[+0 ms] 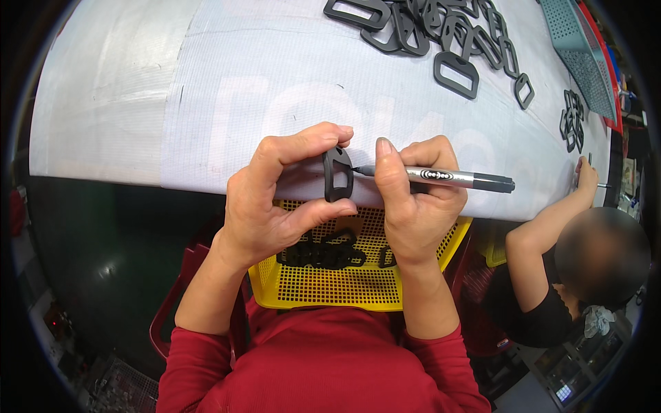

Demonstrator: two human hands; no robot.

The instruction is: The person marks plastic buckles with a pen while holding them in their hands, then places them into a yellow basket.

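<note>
My left hand (265,186) pinches a black buckle-like frame (329,175) between thumb and fingers, holding it on edge above the table's front border. In my right hand (420,206) is a silver and black marker pen (447,177), its dark tip pointing left and touching or nearly touching the frame's right side. Below both hands, a yellow plastic basket (330,296) sits at my lap with several similar black frames (323,253) in it.
A pile of black frames (456,74) lies on the white-covered table (241,89) at the far right. Beyond it stands a teal basket (578,48). At the right a co-worker's arm (551,220) reaches toward a smaller heap of frames (571,120). A dark red chair (180,289) stands beside me.
</note>
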